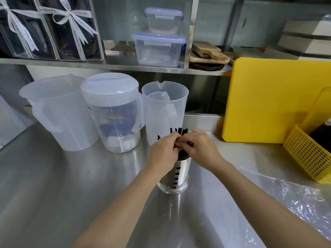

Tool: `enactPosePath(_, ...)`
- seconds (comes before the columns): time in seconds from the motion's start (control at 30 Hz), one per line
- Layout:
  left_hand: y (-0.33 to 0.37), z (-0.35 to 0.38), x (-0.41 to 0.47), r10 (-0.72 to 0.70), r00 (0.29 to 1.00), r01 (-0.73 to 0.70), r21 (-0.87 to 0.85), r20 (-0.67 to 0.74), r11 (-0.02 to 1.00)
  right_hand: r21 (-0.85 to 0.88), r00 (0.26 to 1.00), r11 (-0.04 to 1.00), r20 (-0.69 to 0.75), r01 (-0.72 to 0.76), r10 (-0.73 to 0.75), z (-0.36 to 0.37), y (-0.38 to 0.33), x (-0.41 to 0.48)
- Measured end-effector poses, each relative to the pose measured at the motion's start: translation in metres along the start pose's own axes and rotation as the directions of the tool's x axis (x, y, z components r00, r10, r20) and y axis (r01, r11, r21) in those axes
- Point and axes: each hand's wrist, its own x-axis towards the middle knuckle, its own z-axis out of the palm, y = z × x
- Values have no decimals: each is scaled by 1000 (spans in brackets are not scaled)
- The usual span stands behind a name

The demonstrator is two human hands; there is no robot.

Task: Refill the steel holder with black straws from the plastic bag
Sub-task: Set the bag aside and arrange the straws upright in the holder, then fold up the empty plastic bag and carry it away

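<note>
A perforated steel holder [177, 178] stands upright on the steel counter, in the middle of the view. Black straws [180, 131] stick up out of it and fan apart at the top. My left hand [162, 153] and my right hand [200, 147] meet just above the holder's mouth, both with fingers closed around the bunch of straws. The hands hide the holder's rim and most of the straws' length. A clear plastic bag [293, 199] lies flat and crumpled on the counter to the right, apart from both hands.
Three translucent plastic jugs [59, 113] [114, 111] [165, 111] stand behind the holder. A yellow cutting board [268, 102] leans at the right, with a yellow perforated basket [308, 154] in front of it. A shelf above carries lidded boxes [159, 49] and wooden boards [207, 52].
</note>
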Motion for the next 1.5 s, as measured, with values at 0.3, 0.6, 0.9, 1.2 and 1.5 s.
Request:
enactPosePath(0.3, 15, -27, 0, 0, 999, 3, -76, 35, 997, -101, 999, 994, -41, 31, -36, -32, -10, -14)
enactPosePath(0.6, 93, -13, -32, 309, 929, -318, -13, -202, 948, -223, 984, 963, -125, -150, 125, -103, 28, -80)
enactPosePath(0.9, 111, 122, -71, 214, 930, -265, 141, 300, 954, -271, 901, 870, 22, -412, 434, -127, 115, -204)
enactPosePath(1.2, 101, 229, -114, 30, 879, -178, 268, 476, 947, -336, 711, 712, 151, -616, 687, -124, 188, -310)
enactPosePath(1.5, 112, 249, -111, -284, 932, 253, 155, 226, 955, -124, 558, 549, -59, -827, 828, -123, 211, -335)
